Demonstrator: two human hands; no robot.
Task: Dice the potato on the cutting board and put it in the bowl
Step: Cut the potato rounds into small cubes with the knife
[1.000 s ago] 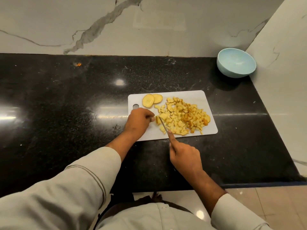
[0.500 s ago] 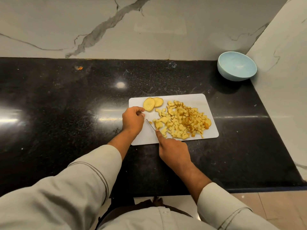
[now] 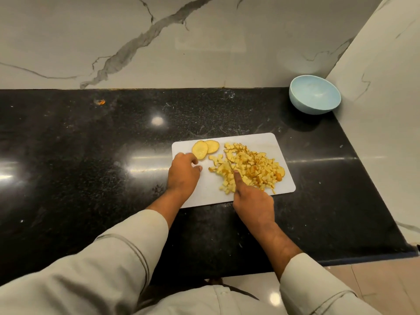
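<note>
The right hand (image 3: pixel 253 201) grips the knife (image 3: pixel 230 165) in the potato cubes (image 3: pixel 247 167); the left hand (image 3: pixel 183 172), fingers loosely curled, holds nothing. Two slices (image 3: pixel 204 148) remain; a careless push could scatter cubes off the board (image 3: pixel 204 196).

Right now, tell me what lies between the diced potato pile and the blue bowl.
Head view: past the diced potato pile comes bare white cutting board, then bare black countertop up to the blue bowl.

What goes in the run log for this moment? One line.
right hand holds knife in diced potato | left hand on board | two slices uncut | bowl empty
</note>
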